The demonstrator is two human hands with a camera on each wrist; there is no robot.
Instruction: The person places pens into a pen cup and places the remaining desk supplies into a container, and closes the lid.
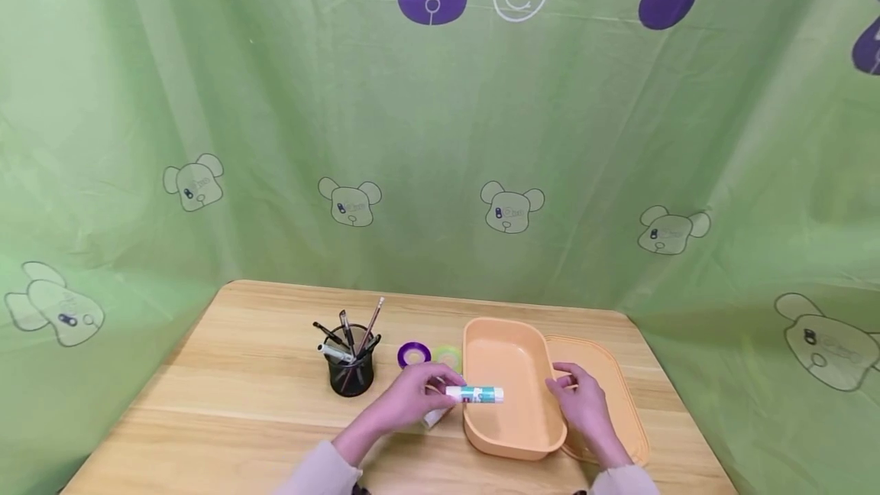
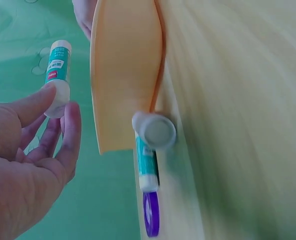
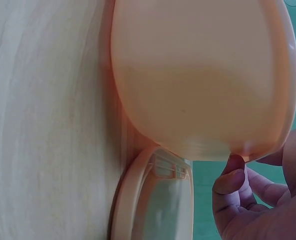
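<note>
My left hand pinches a white glue stick with a teal label by one end, level above the near left side of a peach plastic box. My right hand grips the rim at the right side of this box, thumb and fingers on either side of the wall in the right wrist view. The box stands upright on the table, and nothing shows inside it. Below my left hand, another teal-labelled glue stick and a white, round-ended tube lie beside the box, partly hidden in the head view.
A peach lid lies right of the box, partly under it. Purple tape and a yellow-green roll lie to its left. Farther left, a black mesh cup holds several pens and a pencil. Green curtain surrounds the wooden table.
</note>
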